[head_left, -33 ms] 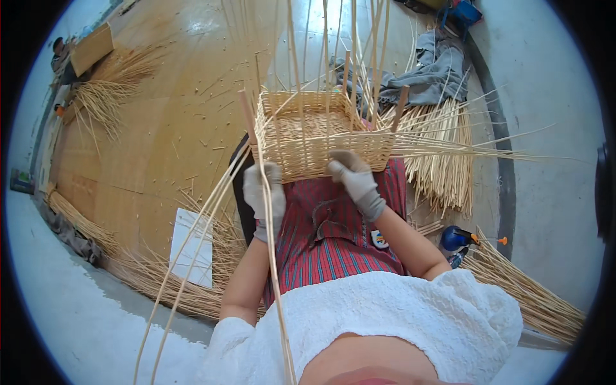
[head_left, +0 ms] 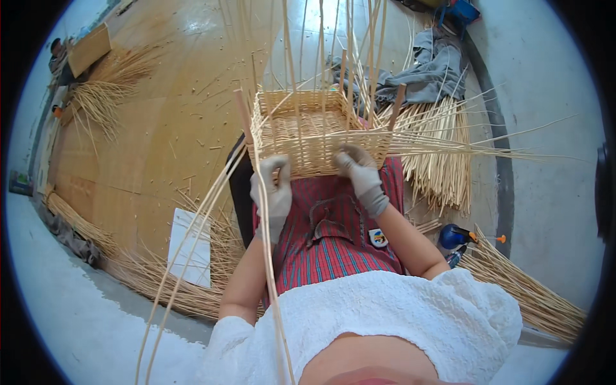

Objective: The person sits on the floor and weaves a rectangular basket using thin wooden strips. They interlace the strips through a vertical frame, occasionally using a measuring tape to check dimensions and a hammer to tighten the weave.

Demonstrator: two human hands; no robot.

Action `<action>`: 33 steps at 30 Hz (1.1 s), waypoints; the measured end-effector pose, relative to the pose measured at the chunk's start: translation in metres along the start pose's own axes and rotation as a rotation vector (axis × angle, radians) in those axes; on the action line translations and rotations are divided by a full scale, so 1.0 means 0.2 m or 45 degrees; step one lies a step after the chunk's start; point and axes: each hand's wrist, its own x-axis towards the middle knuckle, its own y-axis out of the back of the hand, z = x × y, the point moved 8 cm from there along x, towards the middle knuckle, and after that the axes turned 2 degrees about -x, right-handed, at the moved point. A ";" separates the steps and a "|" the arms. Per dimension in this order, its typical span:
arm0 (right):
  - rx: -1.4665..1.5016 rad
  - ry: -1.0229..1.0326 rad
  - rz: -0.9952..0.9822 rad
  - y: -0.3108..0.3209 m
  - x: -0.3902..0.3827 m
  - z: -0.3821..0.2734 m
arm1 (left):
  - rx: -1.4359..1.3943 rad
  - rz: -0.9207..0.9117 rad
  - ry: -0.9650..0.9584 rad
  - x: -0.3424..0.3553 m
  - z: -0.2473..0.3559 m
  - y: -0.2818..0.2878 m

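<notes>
A half-woven rectangular wicker basket (head_left: 314, 131) rests on the person's lap, just above a red striped skirt (head_left: 333, 240). Its walls are tight rows of pale, straw-coloured cane, and many thin upright stakes (head_left: 324, 51) rise from the rim, fanning out. More loose cane strands (head_left: 462, 151) stick out sideways to the right.

Both hands wear grey knit gloves. The left hand (head_left: 273, 192) sits at the basket's near left corner, fingers curled around 1 long weaving strand (head_left: 263, 212) that runs down past the lap. The right hand (head_left: 359, 172) presses against the near wall, fingers bent over the woven rows, gripping the weave.

Around it lie bundles of cane (head_left: 443, 160), a grey cloth (head_left: 430, 70), a white sheet (head_left: 191, 247) and a blue spray bottle (head_left: 457, 236) on a tan floor (head_left: 160, 128) littered with short cane scraps.
</notes>
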 end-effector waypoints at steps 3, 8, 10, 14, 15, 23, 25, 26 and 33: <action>-0.017 0.217 0.259 0.15 0.06 -0.16 | -0.072 -0.379 0.516 0.23 -0.15 -0.29; -0.607 1.018 0.036 -0.35 0.25 -0.78 | 0.191 -0.553 0.779 0.28 -0.25 -0.38; -1.278 1.458 0.030 -0.64 0.36 -0.91 | 0.241 -0.290 0.621 0.24 -0.38 -0.38; -0.130 1.051 -0.319 -0.23 0.35 -0.76 | -0.287 -0.449 1.115 0.23 -0.24 -0.39; 0.054 0.888 -0.243 -0.02 0.34 -0.64 | -0.277 -0.463 1.102 0.23 -0.24 -0.42; 0.124 0.312 0.305 0.54 0.04 -0.40 | -0.266 -0.293 0.663 0.31 0.09 -0.57; 0.139 0.436 0.305 0.41 0.13 -0.51 | -0.164 -0.613 0.784 0.31 0.10 -0.78; -0.101 0.869 0.185 0.28 0.21 -0.69 | 0.084 -0.675 0.680 0.30 0.06 -0.83; -0.265 1.091 0.217 0.20 0.24 -0.97 | 0.206 -0.731 0.550 0.32 -0.01 -0.93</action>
